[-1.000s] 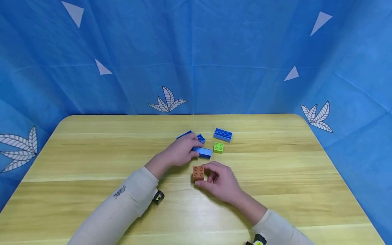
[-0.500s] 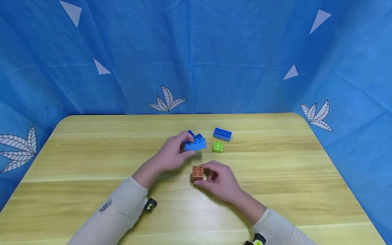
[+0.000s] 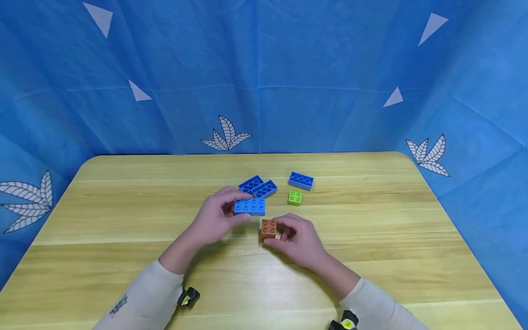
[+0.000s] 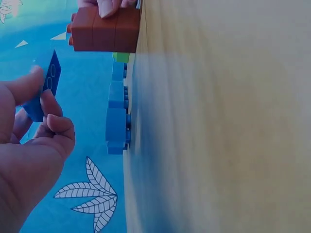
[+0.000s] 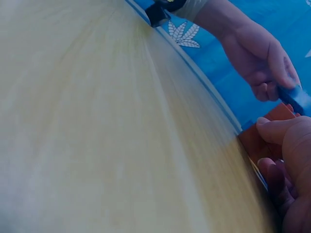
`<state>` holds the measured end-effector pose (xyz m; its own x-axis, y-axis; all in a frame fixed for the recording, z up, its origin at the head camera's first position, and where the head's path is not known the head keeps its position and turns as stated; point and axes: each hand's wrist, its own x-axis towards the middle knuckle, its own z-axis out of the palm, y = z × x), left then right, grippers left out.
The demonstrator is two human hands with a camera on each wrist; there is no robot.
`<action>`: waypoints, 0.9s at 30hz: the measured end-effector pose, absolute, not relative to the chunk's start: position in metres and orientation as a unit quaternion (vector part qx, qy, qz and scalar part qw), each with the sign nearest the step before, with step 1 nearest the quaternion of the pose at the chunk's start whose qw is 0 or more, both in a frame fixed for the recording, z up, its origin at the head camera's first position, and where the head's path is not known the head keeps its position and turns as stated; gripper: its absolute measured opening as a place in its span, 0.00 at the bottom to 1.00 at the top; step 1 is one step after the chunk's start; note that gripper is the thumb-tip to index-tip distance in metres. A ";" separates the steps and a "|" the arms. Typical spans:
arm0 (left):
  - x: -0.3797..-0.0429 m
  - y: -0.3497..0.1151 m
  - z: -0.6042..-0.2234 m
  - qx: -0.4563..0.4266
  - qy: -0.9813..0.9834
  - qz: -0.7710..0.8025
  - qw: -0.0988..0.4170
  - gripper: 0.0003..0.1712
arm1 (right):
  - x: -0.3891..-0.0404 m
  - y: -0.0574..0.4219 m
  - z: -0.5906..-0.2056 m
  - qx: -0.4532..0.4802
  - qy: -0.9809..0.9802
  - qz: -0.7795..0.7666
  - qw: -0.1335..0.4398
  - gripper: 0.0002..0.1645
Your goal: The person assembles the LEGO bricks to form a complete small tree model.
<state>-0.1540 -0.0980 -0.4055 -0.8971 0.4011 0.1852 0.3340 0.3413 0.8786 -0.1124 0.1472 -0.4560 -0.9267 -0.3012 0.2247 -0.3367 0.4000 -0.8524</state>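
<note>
Between thumb and fingers, my left hand (image 3: 212,219) pinches a blue toy building brick (image 3: 249,208) by its left end. Its studs face up, and in the left wrist view the held brick (image 4: 52,77) is off the table. My right hand (image 3: 303,243) grips a brown stack of building bricks (image 3: 268,230) from the right. Seams on the stack's side (image 4: 104,31) suggest three bricks, studs on top. It stands on the table just right of and nearer than the blue brick, apart from it. In the right wrist view, fingers cover part of the brown stack (image 5: 255,141).
Behind the hands, two blue bricks, a left one (image 3: 250,184) and a right one (image 3: 265,189), lie hollow side up against each other. Another upturned blue brick (image 3: 301,180) and a small green brick (image 3: 294,198) lie to their right. The wooden table (image 3: 392,220) meets a blue curtain (image 3: 321,91).
My left hand has picked up the blue brick, turned it studs up and brought it left and nearer. My right hand keeps its grip on the brown stack, almost in place.
</note>
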 end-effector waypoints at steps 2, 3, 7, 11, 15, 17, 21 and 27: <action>-0.151 -0.097 -0.406 0.231 0.813 0.533 0.031 0.20 | -0.113 0.148 -0.456 0.190 -0.837 0.512 0.019 0.21; -0.149 -0.096 -0.406 0.233 0.812 0.535 0.032 0.20 | -0.113 0.148 -0.456 0.191 -0.837 0.512 0.020 0.21; -0.144 -0.092 -0.405 0.238 0.811 0.533 0.046 0.18 | -0.114 0.148 -0.456 0.191 -0.838 0.511 0.019 0.20; -0.141 -0.091 -0.406 0.247 0.811 0.528 0.053 0.18 | -0.113 0.148 -0.456 0.190 -0.840 0.508 0.016 0.20; -0.140 -0.091 -0.408 0.259 0.810 0.523 0.055 0.17 | -0.113 0.148 -0.457 0.190 -0.839 0.509 0.017 0.20; -0.140 -0.091 -0.409 0.263 0.809 0.523 0.056 0.16 | -0.114 0.148 -0.457 0.191 -0.839 0.510 0.018 0.20; -0.139 -0.090 -0.409 0.256 0.810 0.524 0.060 0.16 | -0.114 0.147 -0.457 0.193 -0.837 0.511 0.022 0.19; -0.139 -0.087 -0.406 0.236 0.826 0.508 0.064 0.15 | -0.114 0.147 -0.457 0.195 -0.835 0.514 0.026 0.19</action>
<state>-0.1393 -0.0873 -0.4062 -0.8805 0.4550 0.1333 0.3238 0.3717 0.8700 -0.1135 0.1468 -0.4568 -0.9229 -0.2981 0.2435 -0.3518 0.3967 -0.8479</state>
